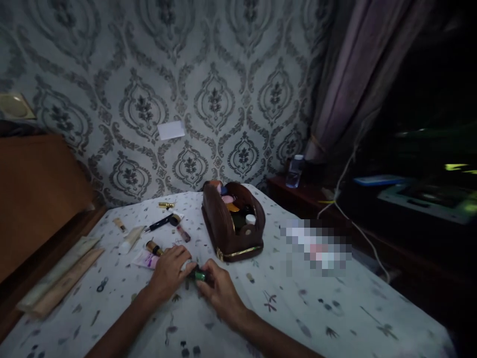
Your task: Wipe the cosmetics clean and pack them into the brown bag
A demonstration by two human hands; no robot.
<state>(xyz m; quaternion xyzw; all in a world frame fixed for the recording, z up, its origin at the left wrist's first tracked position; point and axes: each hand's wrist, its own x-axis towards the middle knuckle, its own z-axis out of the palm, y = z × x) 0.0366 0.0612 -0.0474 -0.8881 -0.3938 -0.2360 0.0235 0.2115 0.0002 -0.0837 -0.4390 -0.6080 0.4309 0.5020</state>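
My right hand has its fingers round the green end of a small dark bottle low over the patterned sheet. Close on its left, my left hand has its fingers closed at the bottle's other end, by a whitish part. Just beyond my left hand lie a white and purple tube and a gold-and-dark container. An open brown bag with a gold zipper stands behind my hands, holding a white-lidded jar and several other items.
A black pen-like item, a pale tube, a small tube and a gold item lie at the back left. Two long flat packets lie farther left. A clear bottle stands on the ledge behind, right.
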